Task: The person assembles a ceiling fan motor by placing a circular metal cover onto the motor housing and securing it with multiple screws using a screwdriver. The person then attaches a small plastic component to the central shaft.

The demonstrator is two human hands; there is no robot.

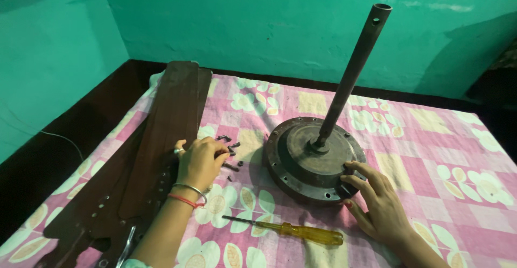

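Two hands work over a bed covered with a pink, flower-printed sheet (pixel 431 155), shown from above. Largest are the dark brown fan blades (pixel 161 138), stacked lengthwise along the left side of the bed, their metal brackets toward the viewer. Next is the round fan motor (pixel 301 160), lying flat at the centre with a ring of holes around its rim; a long pipe (pixel 350 74) rises from its hub, tilted to the right. The right hand (pixel 377 203) rests against the motor's near right edge, fingers spread and curled over the rim, steadying it. The left hand (pixel 199 163) sits just beside the blades, fingers drawn together at a small scatter of dark screws (pixel 230 152) between blades and motor; whether one is pinched cannot be told. A screwdriver (pixel 293 230) with a yellow handle lies untouched near the viewer, between both wrists. Judged from this layout, the step in hand is picking up a screw; the following move would call for seating it in a rim hole. No container is present: the screws lie loose on the sheet.
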